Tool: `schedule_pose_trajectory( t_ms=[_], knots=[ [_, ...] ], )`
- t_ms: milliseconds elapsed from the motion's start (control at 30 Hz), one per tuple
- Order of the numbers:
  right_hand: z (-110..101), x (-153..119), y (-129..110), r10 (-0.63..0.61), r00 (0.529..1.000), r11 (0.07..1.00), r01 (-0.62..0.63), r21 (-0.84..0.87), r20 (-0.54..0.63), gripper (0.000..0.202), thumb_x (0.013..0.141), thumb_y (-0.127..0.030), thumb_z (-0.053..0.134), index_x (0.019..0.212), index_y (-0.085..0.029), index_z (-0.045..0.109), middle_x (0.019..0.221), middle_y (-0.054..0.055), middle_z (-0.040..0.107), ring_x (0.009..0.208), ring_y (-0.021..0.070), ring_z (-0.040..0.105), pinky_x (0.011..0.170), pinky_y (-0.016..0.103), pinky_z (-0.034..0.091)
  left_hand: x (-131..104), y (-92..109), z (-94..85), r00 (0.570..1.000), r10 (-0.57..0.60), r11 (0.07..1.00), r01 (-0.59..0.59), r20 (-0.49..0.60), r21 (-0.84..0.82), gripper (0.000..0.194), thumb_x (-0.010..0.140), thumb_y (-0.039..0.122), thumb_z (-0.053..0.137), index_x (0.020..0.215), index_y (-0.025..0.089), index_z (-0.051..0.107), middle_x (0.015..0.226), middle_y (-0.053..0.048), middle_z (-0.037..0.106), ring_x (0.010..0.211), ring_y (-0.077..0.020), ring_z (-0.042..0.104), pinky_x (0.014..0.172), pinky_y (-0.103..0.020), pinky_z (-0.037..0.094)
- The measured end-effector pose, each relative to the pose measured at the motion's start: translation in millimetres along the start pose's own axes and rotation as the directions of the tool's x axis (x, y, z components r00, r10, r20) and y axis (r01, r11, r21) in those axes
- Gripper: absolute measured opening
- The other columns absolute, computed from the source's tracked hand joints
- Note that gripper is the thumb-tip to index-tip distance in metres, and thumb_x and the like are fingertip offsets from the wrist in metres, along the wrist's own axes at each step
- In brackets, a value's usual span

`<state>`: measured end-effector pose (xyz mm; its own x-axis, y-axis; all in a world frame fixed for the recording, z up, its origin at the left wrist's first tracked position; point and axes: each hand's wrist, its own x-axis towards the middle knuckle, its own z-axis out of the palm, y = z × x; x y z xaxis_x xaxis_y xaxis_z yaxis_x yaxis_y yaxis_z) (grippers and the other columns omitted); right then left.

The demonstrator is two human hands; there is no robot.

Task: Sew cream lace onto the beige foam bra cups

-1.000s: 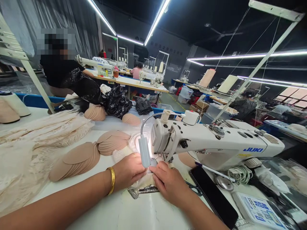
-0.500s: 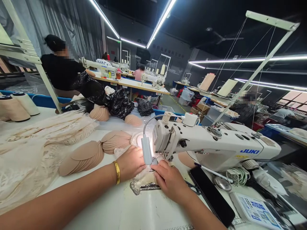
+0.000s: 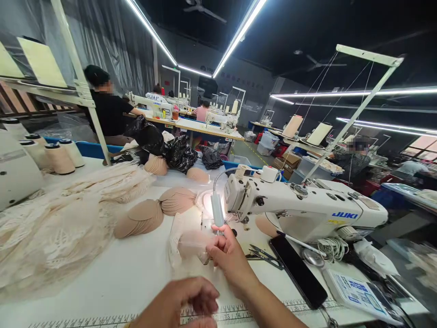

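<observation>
At the near edge of the surface: a printed ruler runs along it, and the left hand, blurred, is over its markings.
Left grip: partly open, fingers loosely curled and parted from the thumb, with nothing visible between them.
Right hand: farther in from the near edge, just below the lamp, thumb and fingers bent toward each other. Its thumb is at the margin of the pale fabric; I cannot tell whether the grip is closed on it.
Pale fabric: a sheer, lace-trimmed piece, partly blurred, flat on the middle of the surface, just left of the right hand.
Sewing machine: white, marked JUKI, reaching from the right edge to the middle; a small grey lamp on a bendable neck glows beside its head.
Toward the left edge: a loose heap of cream lace; between it and the pale fabric, fanned stacks of beige pads.
Far left corner: several cones of thread.
Toward the near right corner: open snips, a black phone and a white box with blue print.
</observation>
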<state>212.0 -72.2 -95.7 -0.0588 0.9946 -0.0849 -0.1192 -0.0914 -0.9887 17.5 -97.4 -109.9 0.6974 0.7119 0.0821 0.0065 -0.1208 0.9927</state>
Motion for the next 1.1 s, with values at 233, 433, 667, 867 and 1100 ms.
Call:
schedule_pose_trajectory(
  t_ms=[233, 433, 667, 867, 1100],
  knots=[
    [38.6, -66.6, 47.0, -0.174, 0.977, 0.960, 0.197, 0.198, -0.125, 0.074, 0.083, -0.054, 0.084, 0.145, -0.031, 0.052, 0.080, -0.004, 0.054, 0.067, 0.0161, 0.054, 0.066, 0.029, 0.046, -10.8, 25.5, 18.6, 0.819, -0.416, 0.600, -0.080, -0.395, -0.796, 0.046, 0.074, 0.045, 0.094, 0.107, 0.019, 0.076, 0.126, -0.011, 0.075, 0.129, -0.0320, 0.064, 0.106, -0.037, 0.053],
    [37.3, -79.7, 57.1, -0.198, 0.965, 0.966, 0.222, 0.136, -0.170, 0.088, 0.085, -0.062, 0.080, 0.157, -0.029, 0.041, 0.086, 0.001, 0.066, 0.078, 0.0221, 0.064, 0.076, 0.035, 0.053, -5.3, 36.4, 8.0, 0.767, -0.511, 0.538, -0.067, -0.388, -0.841, 0.039, 0.081, 0.041, 0.086, 0.109, 0.015, 0.076, 0.110, -0.011, 0.080, 0.109, -0.0326, 0.073, 0.085, -0.035, 0.059],
    [35.9, -84.9, 58.6, -0.264, 0.940, 0.958, 0.282, 0.054, -0.213, 0.071, 0.091, -0.060, 0.075, 0.150, -0.029, 0.051, 0.099, 0.006, 0.075, 0.090, 0.0258, 0.072, 0.086, 0.038, 0.058, -10.3, 37.9, 16.9, 0.868, -0.327, 0.736, -0.014, -0.373, -0.677, 0.064, 0.068, 0.042, 0.097, 0.123, 0.019, 0.073, 0.117, -0.010, 0.079, 0.108, -0.0330, 0.072, 0.093, -0.036, 0.057],
    [29.2, -96.0, 58.8, -0.295, 0.937, 0.954, 0.301, 0.001, -0.187, 0.065, 0.092, -0.059, 0.075, 0.148, -0.032, 0.054, 0.119, 0.009, 0.075, 0.099, 0.0274, 0.073, 0.085, 0.036, 0.059, -8.1, 33.5, 3.7, 0.739, -0.536, 0.686, 0.100, -0.408, -0.721, 0.041, 0.087, 0.048, 0.079, 0.109, 0.013, 0.076, 0.108, -0.012, 0.081, 0.099, -0.0321, 0.074, 0.074, -0.033, 0.058],
    [22.4, -96.3, 54.9, -0.304, 0.926, 0.951, 0.307, -0.019, -0.223, 0.064, 0.093, -0.059, 0.074, 0.147, -0.029, 0.056, 0.119, 0.009, 0.076, 0.104, 0.0285, 0.074, 0.088, 0.037, 0.061, -9.4, 49.7, 15.0, 0.889, -0.412, 0.450, 0.010, -0.198, -0.893, 0.053, 0.082, 0.047, 0.088, 0.123, 0.015, 0.076, 0.113, -0.012, 0.081, 0.107, -0.0314, 0.075, 0.089, -0.035, 0.058]
  ],
)
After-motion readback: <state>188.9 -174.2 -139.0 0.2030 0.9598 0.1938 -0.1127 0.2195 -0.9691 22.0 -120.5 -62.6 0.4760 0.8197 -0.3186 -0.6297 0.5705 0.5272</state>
